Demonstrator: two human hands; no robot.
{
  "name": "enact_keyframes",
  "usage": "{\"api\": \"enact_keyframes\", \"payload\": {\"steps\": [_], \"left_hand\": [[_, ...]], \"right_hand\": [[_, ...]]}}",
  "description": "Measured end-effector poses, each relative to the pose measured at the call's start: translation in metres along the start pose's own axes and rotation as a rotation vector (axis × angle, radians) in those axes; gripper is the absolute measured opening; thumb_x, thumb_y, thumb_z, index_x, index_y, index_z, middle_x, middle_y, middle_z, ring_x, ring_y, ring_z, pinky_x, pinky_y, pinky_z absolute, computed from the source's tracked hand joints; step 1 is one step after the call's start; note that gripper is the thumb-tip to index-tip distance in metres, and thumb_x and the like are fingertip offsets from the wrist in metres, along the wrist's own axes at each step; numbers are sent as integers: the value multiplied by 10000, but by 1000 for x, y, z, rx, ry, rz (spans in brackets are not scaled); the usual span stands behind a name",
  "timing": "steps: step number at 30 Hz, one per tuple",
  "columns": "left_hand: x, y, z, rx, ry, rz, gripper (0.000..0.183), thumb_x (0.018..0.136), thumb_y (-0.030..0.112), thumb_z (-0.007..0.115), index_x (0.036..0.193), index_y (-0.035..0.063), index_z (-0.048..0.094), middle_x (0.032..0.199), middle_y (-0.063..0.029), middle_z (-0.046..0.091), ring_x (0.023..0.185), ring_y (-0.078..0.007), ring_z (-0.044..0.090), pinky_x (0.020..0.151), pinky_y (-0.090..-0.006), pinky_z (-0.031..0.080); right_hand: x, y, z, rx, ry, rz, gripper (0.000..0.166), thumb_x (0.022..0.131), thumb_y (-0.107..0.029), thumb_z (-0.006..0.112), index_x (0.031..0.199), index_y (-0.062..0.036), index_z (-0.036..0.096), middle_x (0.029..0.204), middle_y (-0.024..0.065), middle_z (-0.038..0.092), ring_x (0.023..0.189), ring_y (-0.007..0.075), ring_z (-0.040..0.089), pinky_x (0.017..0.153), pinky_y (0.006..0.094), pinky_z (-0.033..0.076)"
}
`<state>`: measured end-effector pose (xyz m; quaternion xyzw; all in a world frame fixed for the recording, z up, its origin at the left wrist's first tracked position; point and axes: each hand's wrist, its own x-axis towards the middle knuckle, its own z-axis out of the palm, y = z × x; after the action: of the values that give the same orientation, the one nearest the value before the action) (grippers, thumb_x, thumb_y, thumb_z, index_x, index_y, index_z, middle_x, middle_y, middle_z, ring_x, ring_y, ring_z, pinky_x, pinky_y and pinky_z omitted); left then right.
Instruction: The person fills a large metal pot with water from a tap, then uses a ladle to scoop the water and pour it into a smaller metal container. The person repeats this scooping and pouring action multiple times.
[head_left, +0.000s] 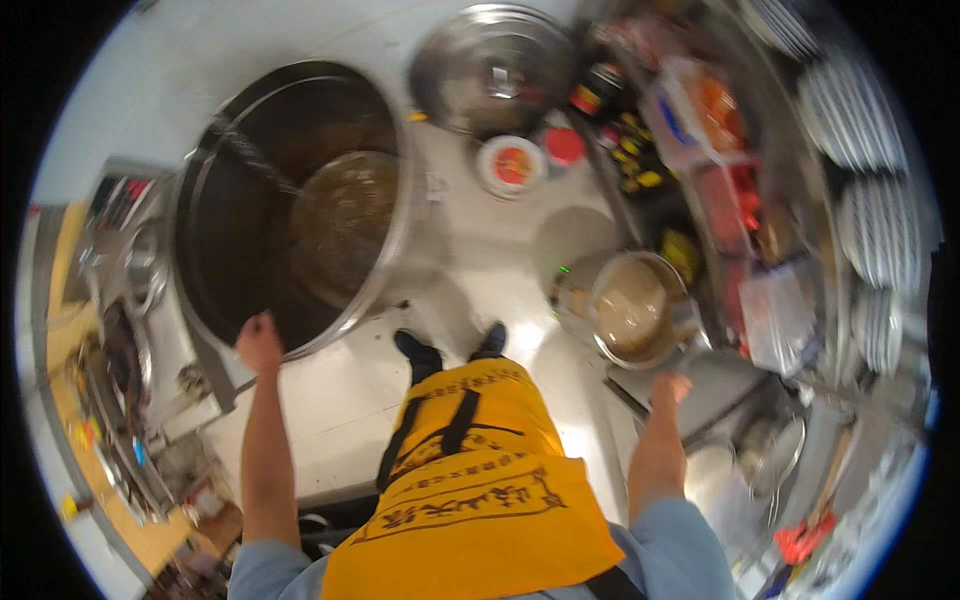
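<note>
A large, deep stockpot stands at the left, with liquid in its bottom. A thin stream of water falls into it from the upper left. My left hand is curled at the pot's near rim; whether it grips anything is unclear. On the right, a smaller metal pot holds cloudy tan liquid. My right hand, fingers curled, is just below this pot, close to a blurred metal part that may be its handle. Its grip is too blurred to make out.
A round metal lid lies at the back, near a white tub and a red-capped jar. Plastic food containers line the right, with stacked plates beyond. A strainer is at lower right. My yellow apron bears writing.
</note>
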<state>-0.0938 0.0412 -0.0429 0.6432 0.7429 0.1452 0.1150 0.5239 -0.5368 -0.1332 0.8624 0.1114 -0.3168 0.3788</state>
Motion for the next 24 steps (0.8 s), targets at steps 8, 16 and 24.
{"api": "enact_keyframes", "payload": {"steps": [8,16,24], "left_hand": [[-17,37,-36,-2,-11,202,325,857,345,629,703,59,632,737,-155,657,700,-398,627,621,-494,487],[29,-2,-63,-57,-22,306,260,846,291,637,713,67,627,754,-133,659,716,-342,646,615,-465,501],[33,-4,-56,-166,-15,333,236,791,257,659,681,50,632,682,-126,639,638,-332,633,604,-426,517]], "right_hand": [[-153,-60,-183,1365,449,-42,237,899,-170,649,909,22,511,763,133,627,559,219,604,459,355,475],[-349,-216,-378,1902,-246,-947,179,945,-183,607,952,-17,540,754,34,535,555,101,491,451,240,400],[-371,-446,-402,1585,-751,-774,163,949,-158,589,897,-15,531,699,52,523,533,131,496,450,264,432]]}}
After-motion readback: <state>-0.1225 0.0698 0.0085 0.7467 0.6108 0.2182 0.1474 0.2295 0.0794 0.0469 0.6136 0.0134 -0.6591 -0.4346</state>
